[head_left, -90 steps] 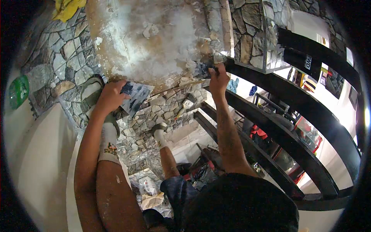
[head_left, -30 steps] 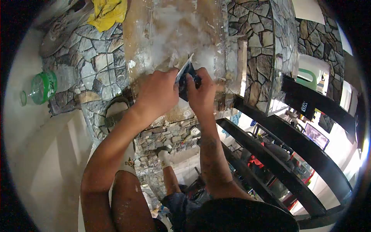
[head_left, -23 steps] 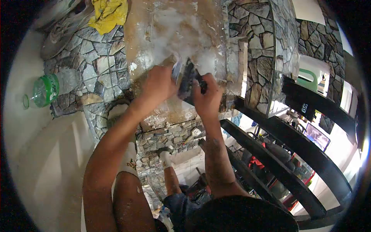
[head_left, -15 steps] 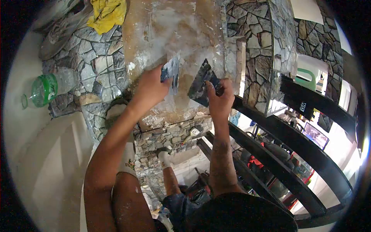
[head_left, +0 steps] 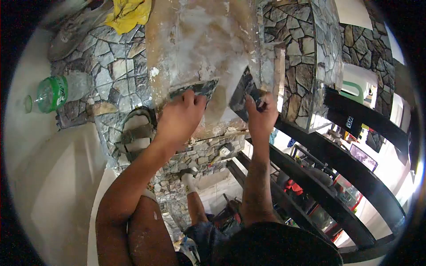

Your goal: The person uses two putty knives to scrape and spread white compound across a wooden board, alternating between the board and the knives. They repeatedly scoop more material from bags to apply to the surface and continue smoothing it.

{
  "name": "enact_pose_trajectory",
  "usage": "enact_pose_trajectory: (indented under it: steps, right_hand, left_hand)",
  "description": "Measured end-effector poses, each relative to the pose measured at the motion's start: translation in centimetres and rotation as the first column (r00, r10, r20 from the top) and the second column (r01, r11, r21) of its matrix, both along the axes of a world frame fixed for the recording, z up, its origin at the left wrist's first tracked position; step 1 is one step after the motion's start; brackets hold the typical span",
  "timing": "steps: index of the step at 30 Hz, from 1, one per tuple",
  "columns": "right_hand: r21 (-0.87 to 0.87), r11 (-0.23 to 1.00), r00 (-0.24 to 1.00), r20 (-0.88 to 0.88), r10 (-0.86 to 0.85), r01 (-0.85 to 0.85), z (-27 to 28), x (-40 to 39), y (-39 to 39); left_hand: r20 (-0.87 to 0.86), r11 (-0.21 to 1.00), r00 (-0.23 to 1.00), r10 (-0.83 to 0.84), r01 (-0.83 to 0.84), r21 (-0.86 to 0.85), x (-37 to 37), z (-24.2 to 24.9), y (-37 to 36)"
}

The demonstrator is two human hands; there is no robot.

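Note:
My left hand (head_left: 179, 116) grips a thin dark scraper blade (head_left: 207, 90), which lies nearly flat against a brown board (head_left: 177, 40) smeared with whitish paste. Its fingers are bent over the blade's lower edge. To the right, my right hand (head_left: 262, 113) pinches a second dark blade (head_left: 242, 94), smudged with pale residue and tilted with one corner pointing up. The two blades are apart, with a damp-looking brown patch of the board between them.
A yellow cloth (head_left: 128, 15) lies on the stone-patterned surface at the upper left. Below it is a clear bottle with a green label (head_left: 55, 93). Black curved rails (head_left: 355, 173) run along the right, over a cluttered lower area. A sandal (head_left: 135, 128) lies left of the board.
The left blade has turned from upright to nearly level, and my left hand has shifted right and down. My right hand and its blade have moved slightly right.

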State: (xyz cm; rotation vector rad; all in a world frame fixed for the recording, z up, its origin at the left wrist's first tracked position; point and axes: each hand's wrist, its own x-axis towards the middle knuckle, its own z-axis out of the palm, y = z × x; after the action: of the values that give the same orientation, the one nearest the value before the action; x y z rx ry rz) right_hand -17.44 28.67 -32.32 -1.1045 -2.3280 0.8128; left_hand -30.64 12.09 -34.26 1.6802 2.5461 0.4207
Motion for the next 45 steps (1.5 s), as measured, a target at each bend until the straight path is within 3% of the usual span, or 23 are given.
enact_pose_trajectory:
  steps: [2, 3, 6, 7, 10, 14, 17, 21, 25, 28, 31, 33, 34, 36, 38, 39, 40, 42, 43, 45]
  right_hand:
    - [-0.003, 0.995, 0.990, -0.095, 0.103, -0.104, 2.0, 0.1, -0.6]
    - [-0.033, 0.988, 0.988, -0.049, 0.146, -0.148, 2.3, 0.7, -0.9]
    - [0.098, 0.888, 0.888, 0.164, 0.430, -0.449, 5.3, 0.8, -2.1]
    - [0.050, 0.878, 0.863, 0.221, 0.455, -0.476, 5.6, 1.1, -2.3]
    - [0.162, 0.771, 0.769, 0.338, 0.543, -0.616, 5.2, 0.5, -2.2]
    - [0.148, 0.672, 0.662, 0.416, 0.623, -0.725, 3.0, -0.3, -0.8]
    - [0.148, 0.676, 0.660, 0.443, 0.607, -0.722, 0.1, -1.3, 1.1]
    - [0.114, 0.825, 0.804, 0.332, 0.494, -0.554, 1.2, -1.4, 2.0]
    - [-0.019, 0.809, 0.769, 0.297, 0.566, -0.588, 3.0, -1.1, -1.3]
    - [-0.049, 0.805, 0.760, 0.298, 0.577, -0.591, 0.0, -2.2, -1.8]
    - [-0.102, 0.860, 0.834, 0.211, 0.510, -0.500, -2.0, -3.3, 1.5]
    - [0.003, 0.912, 0.885, 0.244, 0.397, -0.410, -0.9, -3.0, 3.4]
    - [0.069, 0.944, 0.923, 0.245, 0.296, -0.321, -0.4, -2.4, 3.5]
    - [0.122, 0.929, 0.914, 0.263, 0.309, -0.349, -1.3, -0.3, 3.3]
    - [0.236, 0.837, 0.858, 0.291, 0.424, -0.494, -4.7, 2.4, 0.9]
    - [0.152, 0.805, 0.778, 0.410, 0.477, -0.574, -5.9, 3.4, -1.5]
    - [0.057, 0.769, 0.678, 0.517, 0.522, -0.636, -6.8, 4.1, -4.4]
    - [0.042, 0.668, 0.658, 0.227, 0.718, -0.743, -7.7, 4.3, -9.4]
    - [0.058, 0.629, 0.624, 0.227, 0.748, -0.775, -8.7, 4.5, -11.4]
    - [0.042, 0.571, 0.559, 0.268, 0.784, -0.820, -10.7, 4.3, -13.3]
  left_hand:
    - [-0.131, 0.999, 0.990, -0.050, 0.047, -0.026, 0.2, -0.6, -0.5]
    - [-0.172, 0.997, 0.982, -0.077, 0.072, -0.033, 0.4, -1.0, -0.7]
    - [-0.236, 0.986, 0.958, -0.163, 0.166, -0.009, 0.6, -0.9, -1.0]
    - [-0.249, 0.980, 0.949, -0.193, 0.200, 0.005, 0.6, -0.8, -1.0]
    - [-0.269, 0.965, 0.937, -0.224, 0.253, 0.076, 1.5, -1.2, -0.5]
    - [-0.367, 0.934, 0.887, -0.281, 0.341, 0.110, 1.7, -1.2, -0.5]
    - [-0.358, 0.934, 0.897, -0.262, 0.329, 0.141, 2.2, -1.5, -0.5]
    - [-0.336, 0.937, 0.904, -0.263, 0.322, 0.134, 1.9, -1.9, -0.6]
    - [-0.381, 0.936, 0.884, -0.272, 0.336, 0.109, 2.2, -1.9, -0.4]
    - [-0.346, 0.909, 0.892, -0.291, 0.371, 0.190, 2.1, -1.1, -0.5]
    - [-0.109, 0.916, 0.943, -0.315, 0.332, 0.226, 1.2, -1.4, -1.2]
    - [0.243, 0.930, 0.966, -0.094, -0.002, 0.369, -0.5, -4.2, -2.9]
    - [0.419, 0.902, 0.908, 0.003, -0.183, 0.390, -1.6, -4.9, -3.7]
    - [0.752, 0.789, 0.567, 0.335, -0.605, 0.105, -3.5, -5.4, -5.5]
    - [0.960, 0.620, 0.162, 0.231, -0.784, -0.017, -4.7, -6.8, -7.8]
    - [0.990, 0.535, -0.050, 0.130, -0.837, -0.113, -4.6, -7.6, -8.7]
    - [0.992, 0.504, -0.103, 0.069, -0.855, -0.124, -4.1, -8.3, -9.2]
    - [0.977, 0.445, -0.203, -0.063, -0.882, -0.154, -2.9, -9.5, -10.3]
    - [0.950, 0.428, -0.290, -0.118, -0.878, -0.214, -2.4, -9.8, -10.9]
    - [0.933, 0.498, -0.321, -0.162, -0.843, -0.204, -2.1, -8.7, -11.6]
